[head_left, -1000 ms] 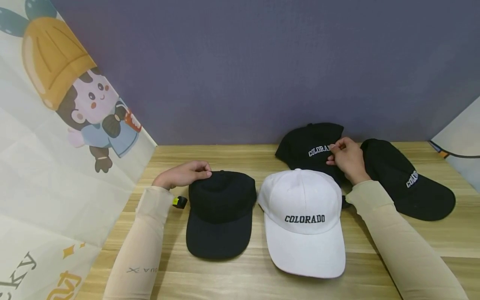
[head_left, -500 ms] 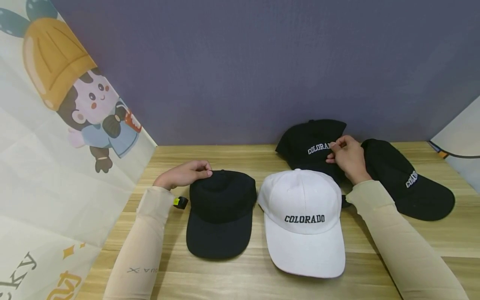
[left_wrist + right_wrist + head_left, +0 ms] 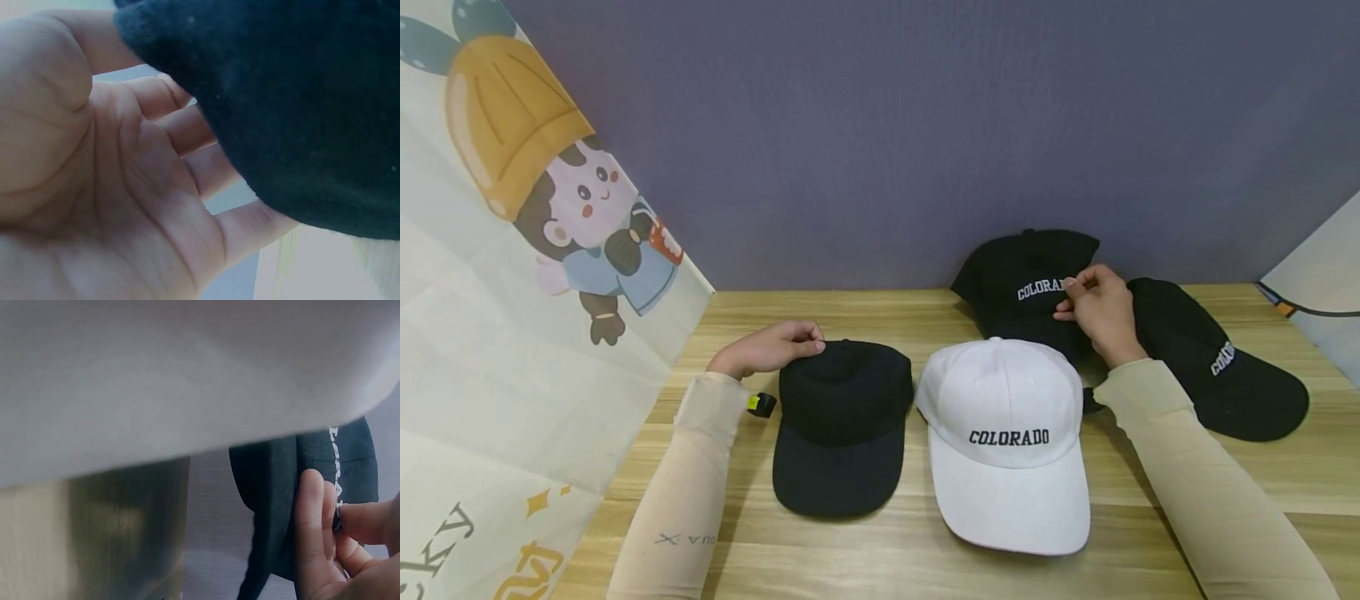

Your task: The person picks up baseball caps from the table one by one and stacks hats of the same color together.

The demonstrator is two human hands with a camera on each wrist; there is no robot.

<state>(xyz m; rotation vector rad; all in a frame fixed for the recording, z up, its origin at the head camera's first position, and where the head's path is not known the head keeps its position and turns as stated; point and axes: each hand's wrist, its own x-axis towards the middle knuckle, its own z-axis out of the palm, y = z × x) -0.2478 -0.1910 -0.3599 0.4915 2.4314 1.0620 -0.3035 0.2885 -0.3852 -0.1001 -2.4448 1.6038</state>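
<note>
One table (image 3: 820, 558) carried a white baseball cap (image 3: 1009, 492), plain black cap (image 3: 841, 429) left of it, black COLORADO cap (image 3: 1018, 268) behind. Right hand (image 3: 1101, 312), closed in a pinch, gripped black COLORADO cap; left hand (image 3: 767, 346) pinched plain black cap's far edge.

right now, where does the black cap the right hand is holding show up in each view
Head: right of centre, the black cap is at the back, before the grey wall.
Left wrist: not in it; the dark cloth is the other black cap.
Right wrist: right side, below the large pale shape.
Landmark head and right wrist share: white lettering beside the right hand.
</note>
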